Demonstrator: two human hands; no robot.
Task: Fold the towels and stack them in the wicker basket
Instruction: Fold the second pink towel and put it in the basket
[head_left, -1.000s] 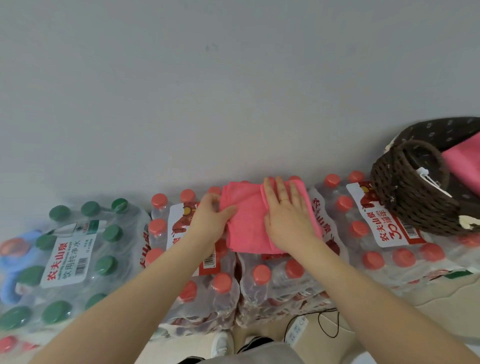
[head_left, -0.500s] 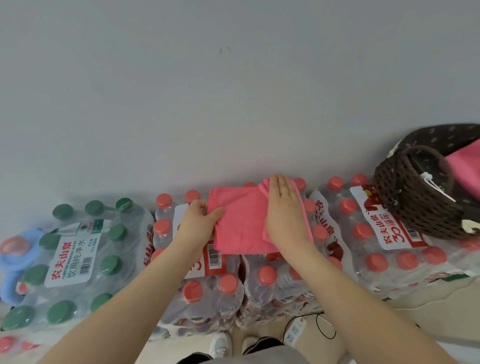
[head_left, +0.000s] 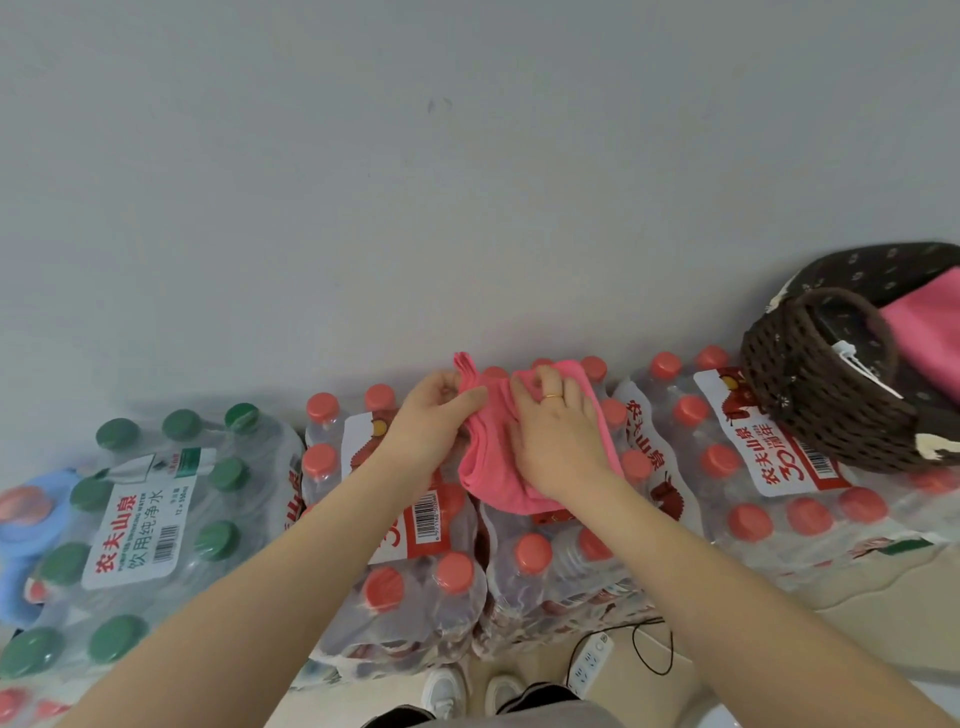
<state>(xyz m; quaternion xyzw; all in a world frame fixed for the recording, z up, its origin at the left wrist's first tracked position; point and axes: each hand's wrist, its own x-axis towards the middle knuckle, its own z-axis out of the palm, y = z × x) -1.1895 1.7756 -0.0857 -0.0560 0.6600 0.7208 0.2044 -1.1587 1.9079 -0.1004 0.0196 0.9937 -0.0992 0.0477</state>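
A: What is seen of the room?

B: A pale floor (head_left: 857, 587) is seen nearest, with a white power strip (head_left: 589, 662) and two white shoes (head_left: 470, 693). Shrink-wrapped packs of water bottles (head_left: 566, 566) are stacked against a plain grey wall (head_left: 467, 182). One green-capped pack (head_left: 140, 525) is counted on the left and three red-capped packs to its right.

A: How is the towel laid?

B: One pink towel (head_left: 491, 475) is spread on the red caps, its long axis running from near to far, with a bunched corner raised at the far end.

A: And the hands?

B: That raised corner is pinched by the left hand (head_left: 434, 423), just left of the cloth. The right hand (head_left: 558, 434) is laid on top of the towel with the fingertips curled into its far edge; a ring is worn.

A: The basket?

B: One dark wicker basket (head_left: 821, 395) is set on the rightmost pack, well apart, with a second pink towel (head_left: 924, 343) seen inside.
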